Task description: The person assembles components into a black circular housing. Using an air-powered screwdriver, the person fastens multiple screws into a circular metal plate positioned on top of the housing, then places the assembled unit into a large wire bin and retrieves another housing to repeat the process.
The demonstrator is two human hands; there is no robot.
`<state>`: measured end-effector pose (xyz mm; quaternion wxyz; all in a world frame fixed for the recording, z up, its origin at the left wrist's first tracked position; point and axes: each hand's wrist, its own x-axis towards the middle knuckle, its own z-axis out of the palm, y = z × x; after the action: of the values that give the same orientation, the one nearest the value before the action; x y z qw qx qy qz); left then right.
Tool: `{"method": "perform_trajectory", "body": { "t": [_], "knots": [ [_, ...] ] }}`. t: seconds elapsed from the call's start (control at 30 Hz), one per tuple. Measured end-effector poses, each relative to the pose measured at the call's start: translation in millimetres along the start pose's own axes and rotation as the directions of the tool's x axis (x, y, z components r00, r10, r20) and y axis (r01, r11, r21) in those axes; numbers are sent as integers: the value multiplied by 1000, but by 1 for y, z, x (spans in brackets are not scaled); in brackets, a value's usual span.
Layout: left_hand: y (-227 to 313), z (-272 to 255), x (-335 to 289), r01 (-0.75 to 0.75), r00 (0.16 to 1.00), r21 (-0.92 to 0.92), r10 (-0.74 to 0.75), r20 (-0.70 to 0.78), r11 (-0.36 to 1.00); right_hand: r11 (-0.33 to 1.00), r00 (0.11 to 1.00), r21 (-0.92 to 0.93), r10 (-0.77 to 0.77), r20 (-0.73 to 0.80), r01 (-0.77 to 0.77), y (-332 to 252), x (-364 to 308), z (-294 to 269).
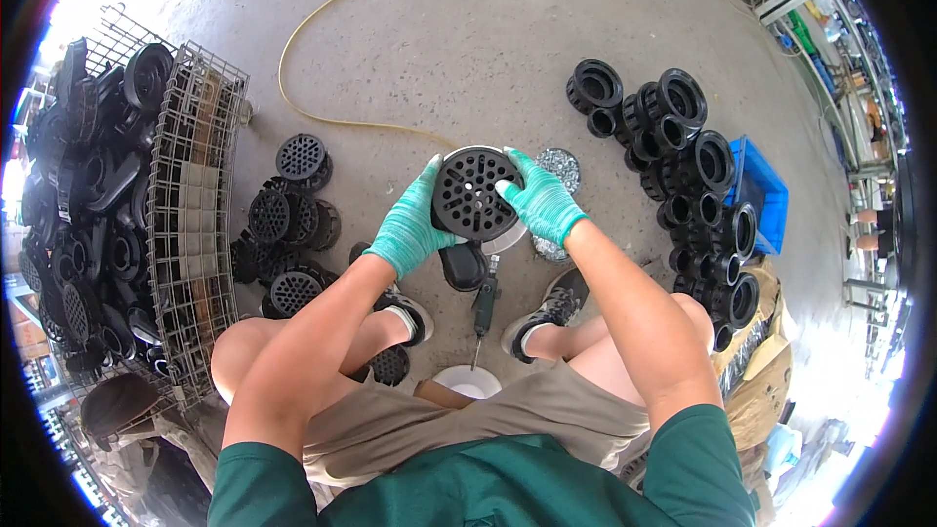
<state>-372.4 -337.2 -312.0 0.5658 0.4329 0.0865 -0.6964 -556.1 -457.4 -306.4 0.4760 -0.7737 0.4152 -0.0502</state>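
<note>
dark green shirt point(478, 488), tan shorts point(566, 410), teal knit gloves point(549, 203)

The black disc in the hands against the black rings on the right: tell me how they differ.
The black disc has a face pierced with many small holes; the black rings each have one wide opening.
The disc is held between the left hand and right hand, while the rings sit grouped on the floor.
Both are black and round.

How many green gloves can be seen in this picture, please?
2: one on the left hand, one on the right hand, both holding the round black grate.
</note>
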Motion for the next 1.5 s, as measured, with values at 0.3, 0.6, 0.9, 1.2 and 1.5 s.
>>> {"method": "perform_trajectory", "body": {
  "t": [0.3, 0.6, 0.9, 1.2, 1.5],
  "knots": [
    [4, 7, -8, 3, 1000, 32, -2, -26, 999, 1000, 1000, -4, -13, 12, 13, 5, 2, -3],
    [2, 2, -3, 33, 999, 20, -32, -12, 999, 1000, 1000, -27, 7, 16, -6, 6, 3, -4],
    [6, 10, -13, 35, 999, 56, -34, -33, 998, 999, 999, -7, -37, -23, 36, 10, -1, 0],
    [4, -6, 1, 43, 999, 23, -44, 19, 999, 998, 999, 40, 41, 12, -42, -2, -4, -2],
    [3, 1, 0, 18, 999, 72, -15, -34, 997, 1000, 999, 11, -28, -25, 28, 6, -5, 0]
  ]
}}
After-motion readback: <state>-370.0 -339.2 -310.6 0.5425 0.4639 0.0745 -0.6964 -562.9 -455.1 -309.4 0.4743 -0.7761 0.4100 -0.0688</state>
